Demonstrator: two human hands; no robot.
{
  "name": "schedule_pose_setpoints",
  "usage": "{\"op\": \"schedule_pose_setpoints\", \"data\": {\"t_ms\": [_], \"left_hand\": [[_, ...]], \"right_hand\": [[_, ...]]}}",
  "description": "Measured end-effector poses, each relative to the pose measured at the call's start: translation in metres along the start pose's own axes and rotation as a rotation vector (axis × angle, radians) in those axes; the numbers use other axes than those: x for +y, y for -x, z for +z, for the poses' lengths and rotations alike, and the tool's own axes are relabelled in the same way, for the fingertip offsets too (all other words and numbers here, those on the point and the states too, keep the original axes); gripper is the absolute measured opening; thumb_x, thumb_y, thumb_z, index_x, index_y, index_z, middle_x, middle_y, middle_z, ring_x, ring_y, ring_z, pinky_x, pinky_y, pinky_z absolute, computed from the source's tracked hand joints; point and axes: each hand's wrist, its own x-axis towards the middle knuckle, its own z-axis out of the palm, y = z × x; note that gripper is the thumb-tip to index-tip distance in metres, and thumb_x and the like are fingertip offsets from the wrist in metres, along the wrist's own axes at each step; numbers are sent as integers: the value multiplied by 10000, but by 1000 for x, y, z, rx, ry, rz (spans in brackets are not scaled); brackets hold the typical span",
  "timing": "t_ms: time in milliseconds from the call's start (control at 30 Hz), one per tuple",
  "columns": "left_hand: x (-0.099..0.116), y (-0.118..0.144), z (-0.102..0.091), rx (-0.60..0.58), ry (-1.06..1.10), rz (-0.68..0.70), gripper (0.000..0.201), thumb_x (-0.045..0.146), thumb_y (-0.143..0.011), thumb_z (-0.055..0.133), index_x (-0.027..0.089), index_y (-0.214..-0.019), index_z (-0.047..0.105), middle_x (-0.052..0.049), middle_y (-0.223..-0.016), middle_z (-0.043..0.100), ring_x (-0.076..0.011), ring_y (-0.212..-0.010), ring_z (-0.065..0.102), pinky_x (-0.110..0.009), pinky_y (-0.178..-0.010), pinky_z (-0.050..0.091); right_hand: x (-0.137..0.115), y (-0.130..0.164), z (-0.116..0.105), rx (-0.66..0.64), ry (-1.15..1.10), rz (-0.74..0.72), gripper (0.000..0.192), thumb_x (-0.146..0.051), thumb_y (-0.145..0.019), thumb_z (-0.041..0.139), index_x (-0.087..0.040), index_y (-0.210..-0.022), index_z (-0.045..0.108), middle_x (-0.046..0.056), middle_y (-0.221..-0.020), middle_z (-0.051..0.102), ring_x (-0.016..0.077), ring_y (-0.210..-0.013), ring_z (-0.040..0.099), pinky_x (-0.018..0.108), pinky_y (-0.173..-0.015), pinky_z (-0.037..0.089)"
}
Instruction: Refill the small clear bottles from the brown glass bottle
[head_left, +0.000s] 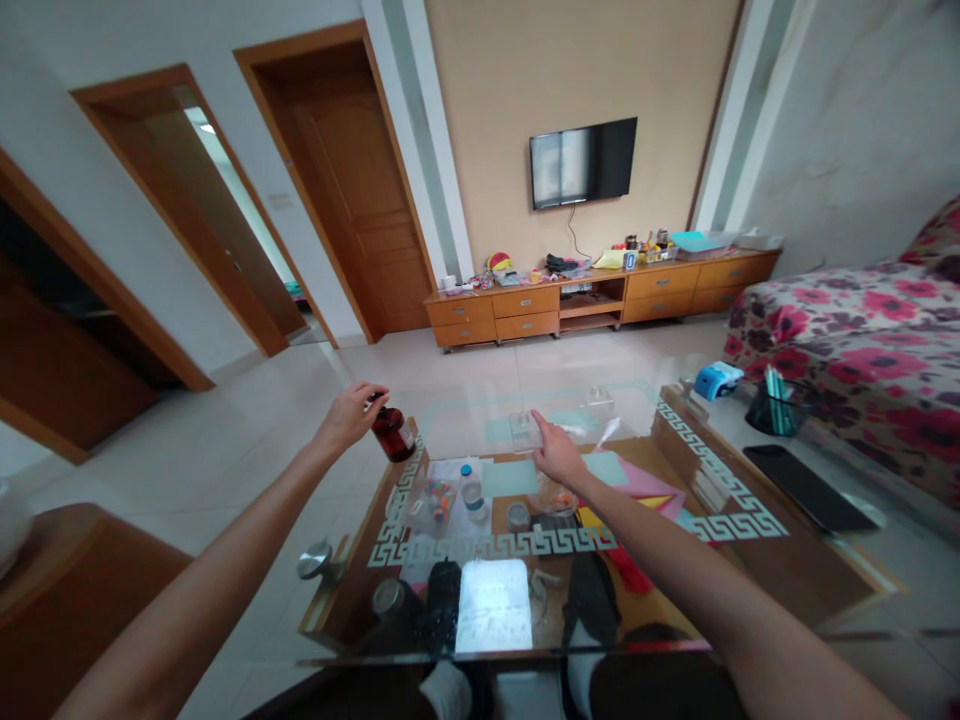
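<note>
My left hand (349,414) grips the neck of a brown bottle with a white label (394,432) and holds it tilted above the far left corner of the glass coffee table (750,520). My right hand (558,455) reaches across the tabletop, index finger extended toward a small clear container (525,430) on the glass. Below that hand lie a small clear water bottle with a blue cap (472,492), a clear box of coloured pieces (433,500), a small round tin (517,515) and coloured paper sheets (637,480).
A blue device (718,380), a dark mesh pen cup (777,408) and a black phone (806,487) sit on the table's right side. A floral sofa (862,340) stands at right, a TV cabinet (600,295) at the far wall, wooden furniture (67,580) at left.
</note>
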Motion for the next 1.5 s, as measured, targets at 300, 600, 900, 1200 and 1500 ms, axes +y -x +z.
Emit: {"op": "schedule_pose_setpoints", "data": {"t_ms": [300,600,900,1200,1500], "left_hand": [[-20,12,21,-79,-12,-84,328,471,-901,634,265,-1090,806,-88,-1146,789,-317,-1122,705,-444,-1045,549],[-38,-1,30,-109,-65,-25,430,490,-976,523,243,-1187,804,-95,-1243,794,-295,-1147,723,-410,-1050,543],[-30,3,34,-114,-88,5,469,469,-996,436,213,-1139,802,-130,-1207,785,-315,-1131,701,-469,-1063,508],[58,15,48,235,-78,184,620,490,-943,645,237,-1502,554,-146,-1652,450,-370,-1516,416,-567,-1241,333],[170,38,169,-222,415,327,867,635,-937,676,331,-1680,350,-101,-1735,378,-297,-1601,370,-490,-1290,345]], "right_hand": [[-2,0,0,-5,34,8,891,-133,-864,543,-125,-1706,254,203,-1389,656,310,-1217,619,434,-1117,460],[-5,0,0,-26,70,23,881,-149,-893,530,-143,-1716,218,174,-1347,677,287,-1209,607,394,-1104,445],[-8,2,-4,-21,88,-4,887,-152,-871,525,-112,-1706,227,166,-1298,694,278,-1160,615,382,-1083,461],[-12,4,-5,15,63,-11,945,-123,-826,520,-112,-1713,196,168,-1333,688,277,-1186,628,398,-1100,471],[-6,6,0,35,-36,2,939,-128,-835,548,-146,-1715,222,173,-1423,650,279,-1268,618,405,-1122,473]]}}
